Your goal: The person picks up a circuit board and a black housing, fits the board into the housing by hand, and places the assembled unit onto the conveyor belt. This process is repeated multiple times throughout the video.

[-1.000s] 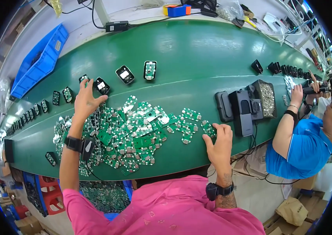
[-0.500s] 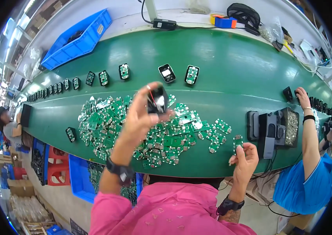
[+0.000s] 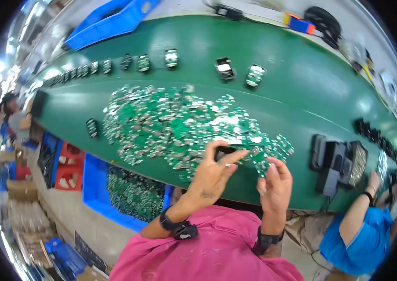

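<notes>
Two bare hands are meeting just above the near edge of a long green table (image 3: 301,107), over the near rim of a heap of small green circuit boards (image 3: 175,124) too many to count. The left hand (image 3: 212,175) is rising from a pink sleeve, wrist bent back and palm turned up, its fingers (image 3: 233,157) curling closed around one small black casing (image 3: 224,151). A dark wristband is sitting on that forearm. The right hand (image 3: 273,185) is standing upright just beside it, thumb and forefinger pinching a single green circuit board (image 3: 259,161) held on edge, nearly touching the casing. A dark watch is circling that wrist too.

Beyond the heap, two black units (image 3: 238,72) with pale faces are lying apart from the rest, and a curving row (image 3: 109,65) of similar units, at least a dozen, is running off to the heap's far left. One more unit (image 3: 92,127) is lying alone at the heap's left edge. To the heap's right, a cluster of black fixtures (image 3: 336,161) is sitting on the table. Below the heap's near side, one blue bin (image 3: 96,187) is holding more boards. A second person in a blue shirt (image 3: 357,243) is reaching toward the table, right of the fixtures.
</notes>
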A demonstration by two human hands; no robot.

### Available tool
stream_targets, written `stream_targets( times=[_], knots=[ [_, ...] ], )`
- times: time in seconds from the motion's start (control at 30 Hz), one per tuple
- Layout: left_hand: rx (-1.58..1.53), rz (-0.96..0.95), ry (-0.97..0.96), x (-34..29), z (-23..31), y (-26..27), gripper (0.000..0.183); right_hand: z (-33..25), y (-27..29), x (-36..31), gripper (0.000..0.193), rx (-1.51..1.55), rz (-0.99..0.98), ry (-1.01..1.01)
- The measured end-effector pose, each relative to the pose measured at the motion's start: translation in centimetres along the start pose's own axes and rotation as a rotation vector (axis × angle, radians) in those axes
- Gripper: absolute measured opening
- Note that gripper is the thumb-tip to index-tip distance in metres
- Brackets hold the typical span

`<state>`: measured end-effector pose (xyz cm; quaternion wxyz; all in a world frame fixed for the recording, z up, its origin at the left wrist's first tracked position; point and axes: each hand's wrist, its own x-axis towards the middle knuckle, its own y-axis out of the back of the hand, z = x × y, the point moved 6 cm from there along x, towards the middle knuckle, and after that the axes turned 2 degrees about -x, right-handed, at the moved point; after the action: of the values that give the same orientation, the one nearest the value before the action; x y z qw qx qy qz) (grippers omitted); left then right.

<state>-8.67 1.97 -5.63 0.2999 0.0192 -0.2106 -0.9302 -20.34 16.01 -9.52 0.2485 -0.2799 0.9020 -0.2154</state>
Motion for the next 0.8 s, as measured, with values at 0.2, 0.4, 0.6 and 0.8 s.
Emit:
stream_targets(
  times=[0.2, 0.4, 0.6, 0.8],
  knots=[
    [0.112, -0.082, -0.074, 0.4, 0.3, -1.1, 0.031, -1.6, -1.5, -0.8, 0.014, -0.095, -0.084, 0.05],
    [0.189, -0.122, -0.088, 0.4, 0.7, -1.9, 0.046, -1.4, -3.0, -0.6, 0.012, -0.266, -0.196, -0.006],
    [0.242, -0.199, -0.049, 0.1, 0.4, -2.2, 0.05, -1.4, -2.2, -0.2, 0.012, -0.296, -0.17, -0.01],
    [-0.067, -0.22, -0.041, 0.5, 0.5, -1.8, 0.074, -1.0, -1.4, 0.2, 0.012, -0.374, -0.177, -0.011]
  ],
)
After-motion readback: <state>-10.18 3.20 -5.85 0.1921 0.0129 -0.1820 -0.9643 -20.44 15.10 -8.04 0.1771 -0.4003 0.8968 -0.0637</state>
